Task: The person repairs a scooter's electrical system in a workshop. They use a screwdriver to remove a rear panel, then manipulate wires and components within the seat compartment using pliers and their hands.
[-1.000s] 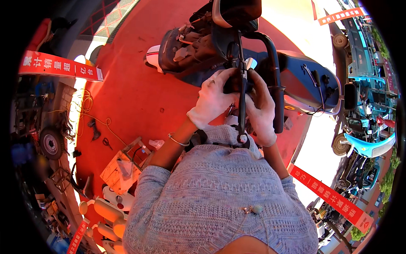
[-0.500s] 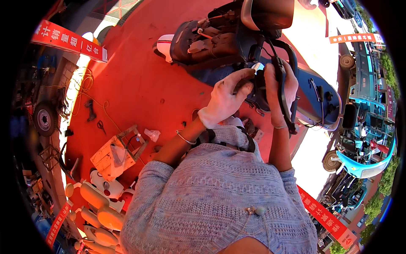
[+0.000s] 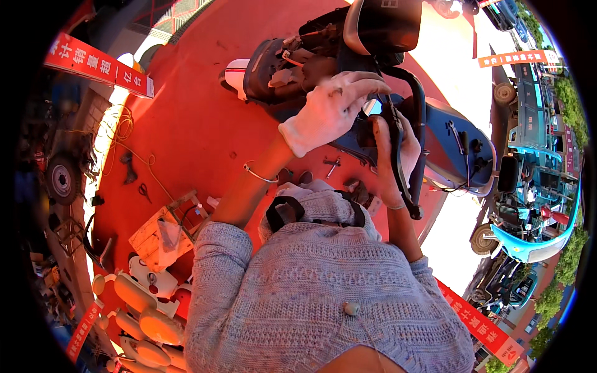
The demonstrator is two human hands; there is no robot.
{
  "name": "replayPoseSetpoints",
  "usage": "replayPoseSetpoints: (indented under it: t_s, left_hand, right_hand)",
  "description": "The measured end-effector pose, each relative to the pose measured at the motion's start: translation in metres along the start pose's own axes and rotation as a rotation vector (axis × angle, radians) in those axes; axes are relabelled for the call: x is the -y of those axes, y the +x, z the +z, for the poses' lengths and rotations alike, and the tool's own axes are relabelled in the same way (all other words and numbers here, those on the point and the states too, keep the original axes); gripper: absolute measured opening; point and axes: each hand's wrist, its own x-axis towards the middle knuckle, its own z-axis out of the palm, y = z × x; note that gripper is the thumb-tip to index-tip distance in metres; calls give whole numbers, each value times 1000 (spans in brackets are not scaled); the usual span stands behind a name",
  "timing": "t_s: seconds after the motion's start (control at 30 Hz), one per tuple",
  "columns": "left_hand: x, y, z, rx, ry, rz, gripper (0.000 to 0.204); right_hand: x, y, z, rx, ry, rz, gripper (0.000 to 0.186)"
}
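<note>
My left hand (image 3: 326, 112), in a white glove, is raised with curled fingers at the upper end of a curved black lever (image 3: 411, 202); whatever its fingertips grip is hidden. My right hand (image 3: 407, 149), also gloved, is closed around the lever, just below the left. Behind both hands lies a dark scooter with its black front housing (image 3: 379, 28) tilted up, wires and connectors (image 3: 292, 59) exposed beside it. A bent black tube runs right of the lever. A wrench (image 3: 456, 137) rests on the blue-black bodywork (image 3: 466, 165) to the right.
On the red floor (image 3: 199, 124) lie wrenches (image 3: 333, 165), a drill (image 3: 129, 168), scissors (image 3: 143, 189), a yellow cord and a wooden crate (image 3: 152, 239). Parked scooters stand lower left, vehicles (image 3: 528, 236) at right. Red banner strips (image 3: 99, 68) edge the area.
My left hand has risen to the lever's upper end with fingers reaching over it. The lever has swung so its lower end points further right, my right hand moving with it.
</note>
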Motion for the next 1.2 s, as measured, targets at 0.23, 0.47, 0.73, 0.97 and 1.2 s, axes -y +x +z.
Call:
replayPoseSetpoints:
  t_s: [0.23, 0.47, 0.73, 0.97, 1.2]
  left_hand:
    - [42, 57, 4, 526, 122, 362, 14]
    - [62, 100, 5, 887, -30, 555, 13]
    - [81, 130, 22, 1234, -283, 776, 15]
    - [74, 149, 33, 1473, -291, 855, 15]
    - [91, 126, 37, 1252, -555, 653, 28]
  right_hand:
    - [-20, -3, 7, -8, 171, 7, 34]
    - [-27, 1, 8, -41, 98, 30, 39]
    - [-6, 9, 29, -126, -116, 210, 36]
    - [12, 9, 41, -278, -96, 340, 35]
    - [10, 4, 34, -271, -86, 330, 36]
